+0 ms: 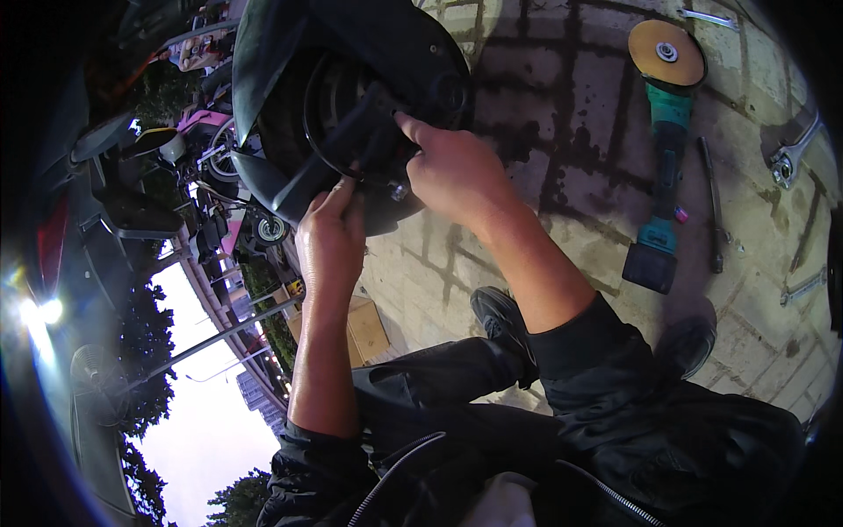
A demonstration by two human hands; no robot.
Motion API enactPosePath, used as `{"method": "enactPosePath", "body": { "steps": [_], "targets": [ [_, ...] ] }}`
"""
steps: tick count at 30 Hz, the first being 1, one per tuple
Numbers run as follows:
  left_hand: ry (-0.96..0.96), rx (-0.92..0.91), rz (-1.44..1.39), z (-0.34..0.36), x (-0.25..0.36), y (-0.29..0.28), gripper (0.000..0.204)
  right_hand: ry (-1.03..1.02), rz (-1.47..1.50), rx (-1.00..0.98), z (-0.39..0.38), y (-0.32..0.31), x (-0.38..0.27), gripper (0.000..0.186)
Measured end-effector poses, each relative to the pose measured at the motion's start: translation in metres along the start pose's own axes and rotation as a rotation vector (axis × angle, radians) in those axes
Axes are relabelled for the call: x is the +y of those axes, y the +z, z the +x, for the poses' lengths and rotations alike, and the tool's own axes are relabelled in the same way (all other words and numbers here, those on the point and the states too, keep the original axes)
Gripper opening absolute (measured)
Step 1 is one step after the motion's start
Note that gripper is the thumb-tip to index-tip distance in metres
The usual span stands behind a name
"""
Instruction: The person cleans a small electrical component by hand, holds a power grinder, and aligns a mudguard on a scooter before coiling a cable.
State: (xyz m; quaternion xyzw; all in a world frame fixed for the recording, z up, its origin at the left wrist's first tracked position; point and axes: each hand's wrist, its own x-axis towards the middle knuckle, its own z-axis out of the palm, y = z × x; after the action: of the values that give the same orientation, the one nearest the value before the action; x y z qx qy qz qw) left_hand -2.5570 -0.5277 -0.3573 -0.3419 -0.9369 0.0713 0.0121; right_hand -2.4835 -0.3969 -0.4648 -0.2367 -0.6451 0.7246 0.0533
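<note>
A dark scooter wheel sits at the top centre under a dark fender. A thin black cable curves down across it. My left hand is at the cable's lower stretch, thumb and finger closed on it near a black arm-like part. My right hand comes from the right with its index finger stretched out, the tip touching that black part. Its other fingers are bent and partly hidden. Between my hands a small shiny metal fitting shows below the black part.
On the paving to the right lie a teal angle grinder with an orange disc, a dark rod-like tool, a ratchet wrench and spanners. A cardboard box stands behind my left forearm. A pink motorcycle is parked beyond.
</note>
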Motion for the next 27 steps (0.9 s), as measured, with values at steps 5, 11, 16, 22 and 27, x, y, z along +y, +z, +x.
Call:
{"method": "enactPosePath", "body": {
  "steps": [5,11,16,22,27],
  "targets": [
    [0.028,-0.054,0.002,0.002,0.006,0.001,0.036,-0.002,-0.026,0.033,0.001,0.001,0.001,0.061],
    [0.062,-0.099,-0.033,0.007,0.001,0.0,0.036,0.024,-0.023,0.02,0.0,-0.006,-0.001,0.06],
    [0.026,-0.141,-0.056,0.008,0.005,-0.003,0.033,0.052,0.043,0.078,0.002,-0.008,0.008,0.052],
    [0.045,-0.197,-0.021,0.012,0.005,-0.007,0.032,-0.024,0.1,0.199,0.01,-0.012,0.024,0.042],
    [0.073,-0.175,-0.011,0.01,0.0,-0.006,0.03,-0.044,0.087,0.173,0.012,-0.016,0.024,0.034]
  ]
}}
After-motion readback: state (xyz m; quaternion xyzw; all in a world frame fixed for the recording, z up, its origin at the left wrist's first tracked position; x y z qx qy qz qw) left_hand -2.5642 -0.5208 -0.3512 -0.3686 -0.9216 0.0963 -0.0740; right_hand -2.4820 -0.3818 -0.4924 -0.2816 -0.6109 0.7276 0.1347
